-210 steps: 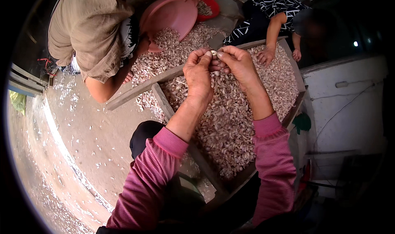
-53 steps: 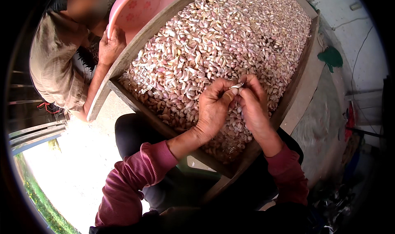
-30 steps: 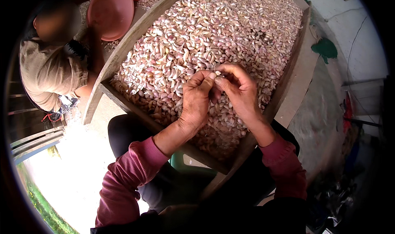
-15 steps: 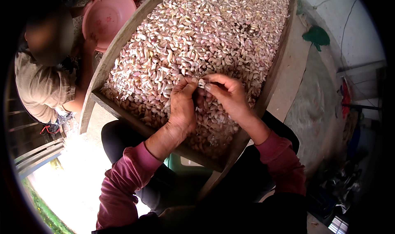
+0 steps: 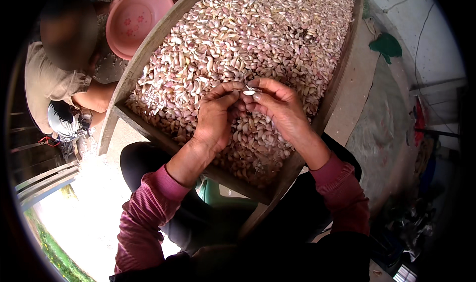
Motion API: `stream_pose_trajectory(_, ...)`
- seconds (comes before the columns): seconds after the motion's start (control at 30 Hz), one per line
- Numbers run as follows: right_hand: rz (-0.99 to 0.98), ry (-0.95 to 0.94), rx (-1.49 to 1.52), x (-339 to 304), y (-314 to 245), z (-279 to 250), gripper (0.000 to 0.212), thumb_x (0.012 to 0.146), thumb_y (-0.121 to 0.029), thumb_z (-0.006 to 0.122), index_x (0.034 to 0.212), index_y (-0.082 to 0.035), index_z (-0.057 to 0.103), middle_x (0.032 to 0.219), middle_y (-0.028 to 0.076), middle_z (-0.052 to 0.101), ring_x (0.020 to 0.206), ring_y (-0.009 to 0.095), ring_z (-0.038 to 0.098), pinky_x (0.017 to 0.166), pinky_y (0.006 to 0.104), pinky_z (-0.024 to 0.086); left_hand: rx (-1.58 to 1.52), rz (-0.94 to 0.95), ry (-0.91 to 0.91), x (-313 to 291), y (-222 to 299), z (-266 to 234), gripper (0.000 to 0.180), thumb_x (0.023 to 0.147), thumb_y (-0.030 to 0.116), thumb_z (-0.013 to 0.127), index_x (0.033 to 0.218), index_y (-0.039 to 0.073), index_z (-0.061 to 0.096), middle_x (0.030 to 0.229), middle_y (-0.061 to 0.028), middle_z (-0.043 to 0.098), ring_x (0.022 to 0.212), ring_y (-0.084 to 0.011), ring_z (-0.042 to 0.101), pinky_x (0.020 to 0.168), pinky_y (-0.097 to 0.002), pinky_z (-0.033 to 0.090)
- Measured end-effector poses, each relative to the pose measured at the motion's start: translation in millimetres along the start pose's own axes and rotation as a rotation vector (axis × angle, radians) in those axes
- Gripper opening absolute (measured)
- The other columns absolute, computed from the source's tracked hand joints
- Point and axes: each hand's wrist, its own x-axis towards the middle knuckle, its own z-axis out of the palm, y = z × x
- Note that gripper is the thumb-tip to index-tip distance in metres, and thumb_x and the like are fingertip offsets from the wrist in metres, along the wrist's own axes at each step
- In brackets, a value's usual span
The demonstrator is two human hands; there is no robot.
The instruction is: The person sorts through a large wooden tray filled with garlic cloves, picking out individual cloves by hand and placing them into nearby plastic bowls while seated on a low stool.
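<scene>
Between my fingertips is a small whitish garlic clove (image 5: 251,91), with a pale flap of skin standing up from it. My right hand (image 5: 278,106) pinches it between thumb and forefinger. My left hand (image 5: 216,114) is closed, its thumb and forefinger tips meeting the clove from the other side. Both hands hover over the near end of a wooden tray (image 5: 148,129) filled with loose garlic cloves (image 5: 238,39), pinkish white and mostly in their skins. What lies under my curled lower fingers is hidden.
At the far left another person (image 5: 59,78) sits, holding a pink basin (image 5: 139,19) with a flower pattern. A green stool (image 5: 218,195) shows beneath the tray's near corner. A dark green cloth-like thing (image 5: 386,46) lies to the right, beside a grey sheet (image 5: 379,128).
My hands have shifted slightly up, and the pale skin on the clove now sticks out more. The other person's basin has tilted and the lower hand has left its rim.
</scene>
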Motion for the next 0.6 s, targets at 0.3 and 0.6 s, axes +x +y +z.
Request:
stream_pose_trajectory(0.3, 0.021, 0.17, 0.033, 4.5, 8.7, -22.3, 0.018, 0.099, -0.013, 0.06, 0.114, -0.003, 0.061, 0.098, 0.007, 0.068, 0.087, 0.015, 0.067, 0.076, 0.0299, 0.056, 0.188, -0.117, 0.002, -16.4, -28.1, -2.3, 0.007, 0.092, 0.008, 0.063, 0.098, 0.005, 0.061, 0.088, -0.0071, 0.069, 0.067, -0.0114, 0.06, 0.062, -0.025, 0.048)
stream_pose_trajectory(0.6, -0.285, 0.565, 0.391, 54.8, -2.8, -58.0, 0.008, 0.101, -0.015, 0.057, 0.101, -0.007, 0.056, 0.083, 0.003, 0.06, 0.072, 0.014, 0.059, 0.066, 0.0305, 0.055, 0.999, 0.507, -0.468, -39.7, -118.5, 11.1, 0.018, 0.091, 0.009, 0.059, 0.106, 0.006, 0.068, 0.092, -0.0172, 0.069, 0.08, -0.0209, 0.066, 0.078, -0.0369, 0.052)
